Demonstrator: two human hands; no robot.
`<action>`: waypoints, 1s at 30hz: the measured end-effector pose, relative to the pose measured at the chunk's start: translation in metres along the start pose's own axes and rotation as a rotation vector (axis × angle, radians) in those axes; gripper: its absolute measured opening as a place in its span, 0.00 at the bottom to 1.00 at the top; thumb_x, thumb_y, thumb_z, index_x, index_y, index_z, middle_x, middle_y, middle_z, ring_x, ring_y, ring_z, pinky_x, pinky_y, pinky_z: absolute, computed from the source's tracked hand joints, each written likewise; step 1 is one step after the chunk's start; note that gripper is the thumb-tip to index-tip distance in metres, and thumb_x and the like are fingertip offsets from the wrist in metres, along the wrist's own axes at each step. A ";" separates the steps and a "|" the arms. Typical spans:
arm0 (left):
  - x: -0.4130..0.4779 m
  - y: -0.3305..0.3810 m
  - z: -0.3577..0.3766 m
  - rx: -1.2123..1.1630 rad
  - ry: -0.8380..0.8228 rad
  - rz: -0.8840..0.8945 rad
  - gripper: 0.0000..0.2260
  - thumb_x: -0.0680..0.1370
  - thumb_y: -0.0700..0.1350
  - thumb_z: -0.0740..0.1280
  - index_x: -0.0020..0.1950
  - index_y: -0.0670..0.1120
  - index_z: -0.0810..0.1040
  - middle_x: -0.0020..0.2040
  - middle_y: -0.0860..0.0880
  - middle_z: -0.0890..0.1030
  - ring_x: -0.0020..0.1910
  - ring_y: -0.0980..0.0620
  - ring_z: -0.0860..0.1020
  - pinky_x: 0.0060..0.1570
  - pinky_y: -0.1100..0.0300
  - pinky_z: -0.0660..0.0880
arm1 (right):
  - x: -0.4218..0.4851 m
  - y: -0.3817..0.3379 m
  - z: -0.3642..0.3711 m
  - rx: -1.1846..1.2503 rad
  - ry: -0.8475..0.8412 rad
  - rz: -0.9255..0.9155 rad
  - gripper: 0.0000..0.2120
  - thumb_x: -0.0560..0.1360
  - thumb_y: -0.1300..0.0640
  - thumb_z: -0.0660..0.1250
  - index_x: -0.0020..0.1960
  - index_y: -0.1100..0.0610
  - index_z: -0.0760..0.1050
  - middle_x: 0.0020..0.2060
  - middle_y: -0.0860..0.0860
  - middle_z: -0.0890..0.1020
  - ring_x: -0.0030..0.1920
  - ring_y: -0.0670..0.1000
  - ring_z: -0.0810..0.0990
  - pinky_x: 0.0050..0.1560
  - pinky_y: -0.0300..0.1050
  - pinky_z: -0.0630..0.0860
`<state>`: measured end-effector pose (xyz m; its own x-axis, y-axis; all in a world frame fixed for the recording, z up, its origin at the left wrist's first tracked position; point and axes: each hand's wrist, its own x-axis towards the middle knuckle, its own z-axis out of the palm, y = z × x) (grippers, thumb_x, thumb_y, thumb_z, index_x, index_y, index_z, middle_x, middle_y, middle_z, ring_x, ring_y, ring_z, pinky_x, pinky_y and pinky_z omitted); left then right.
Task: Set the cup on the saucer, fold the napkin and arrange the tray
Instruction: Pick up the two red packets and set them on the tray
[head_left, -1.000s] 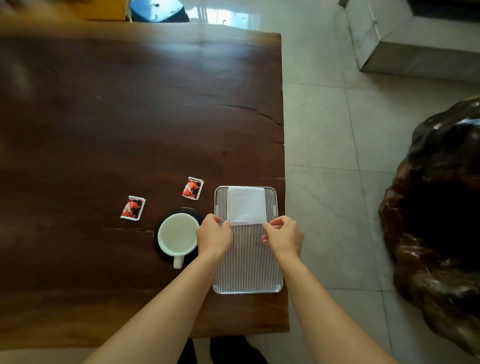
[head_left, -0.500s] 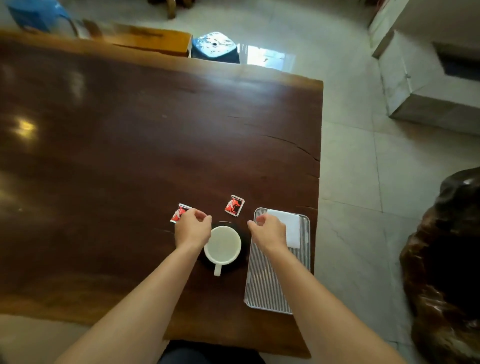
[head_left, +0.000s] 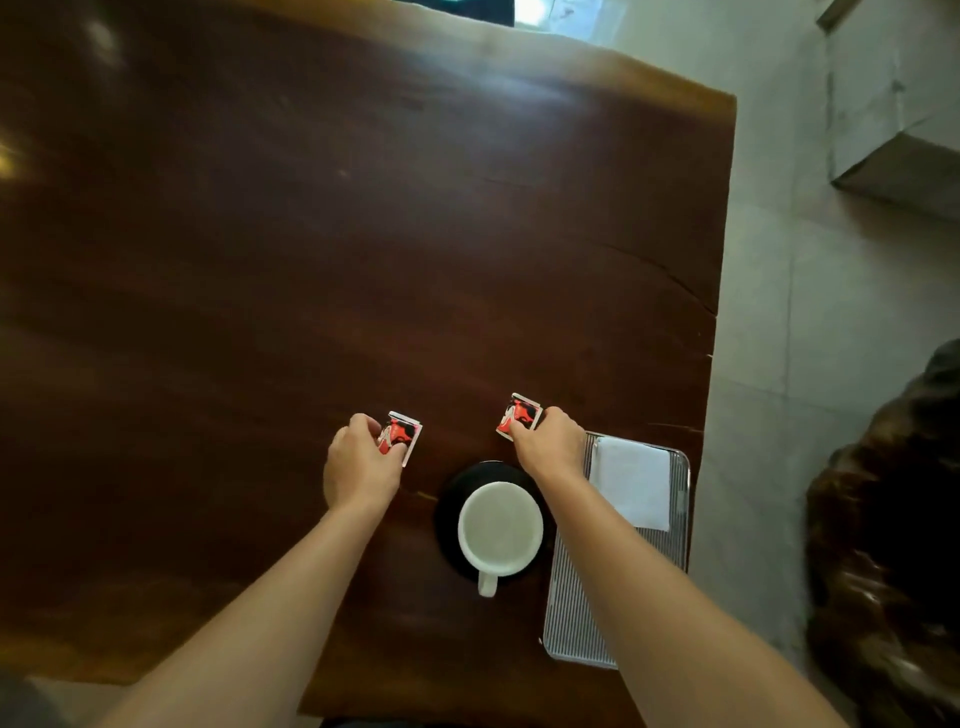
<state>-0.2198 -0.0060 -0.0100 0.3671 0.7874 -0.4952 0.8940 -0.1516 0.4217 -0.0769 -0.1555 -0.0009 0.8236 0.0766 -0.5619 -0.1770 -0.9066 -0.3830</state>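
A white cup (head_left: 500, 529) stands on a black saucer (head_left: 448, 512) on the dark wooden table, its handle toward me. To its right lies a ribbed metal tray (head_left: 587, 634) with a folded white napkin (head_left: 635, 482) on its far end. My left hand (head_left: 358, 462) pinches a red and black sachet (head_left: 401, 435) left of the saucer. My right hand (head_left: 550, 441) grips a second red and black sachet (head_left: 518, 415) just beyond the saucer and beside the tray's far left corner.
The wooden table (head_left: 311, 260) ends at a rough right edge next to the tray, with pale tiled floor (head_left: 779, 364) beyond. A dark glossy carved mass (head_left: 893, 519) stands on the floor at right. A pale stone block (head_left: 893, 104) sits top right.
Both hands left the napkin on the tray and moved left and outward. Each now holds one sachet. The view has shifted left and closer to the table.
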 end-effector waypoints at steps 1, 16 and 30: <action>0.005 -0.002 0.002 0.014 -0.004 0.006 0.15 0.74 0.49 0.75 0.57 0.47 0.76 0.54 0.47 0.78 0.46 0.52 0.74 0.42 0.57 0.70 | 0.004 -0.002 0.003 -0.021 0.005 0.016 0.21 0.78 0.47 0.68 0.61 0.62 0.75 0.57 0.59 0.80 0.59 0.60 0.78 0.55 0.49 0.73; 0.037 0.007 0.013 0.126 -0.174 -0.036 0.16 0.72 0.46 0.77 0.58 0.47 0.79 0.55 0.47 0.81 0.57 0.47 0.79 0.47 0.58 0.71 | 0.030 -0.012 0.027 0.006 0.009 0.035 0.20 0.74 0.61 0.74 0.61 0.53 0.69 0.57 0.55 0.74 0.52 0.53 0.76 0.46 0.44 0.78; -0.023 0.076 -0.022 -0.738 -0.601 -0.082 0.12 0.80 0.33 0.65 0.62 0.41 0.78 0.56 0.41 0.83 0.53 0.45 0.85 0.51 0.51 0.83 | -0.038 -0.016 -0.047 0.805 -0.403 -0.133 0.06 0.76 0.62 0.72 0.52 0.61 0.82 0.45 0.60 0.87 0.45 0.57 0.87 0.48 0.55 0.83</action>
<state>-0.1663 -0.0227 0.0500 0.5646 0.3090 -0.7654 0.6105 0.4677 0.6392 -0.0804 -0.1637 0.0610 0.6402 0.4360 -0.6325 -0.5417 -0.3278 -0.7741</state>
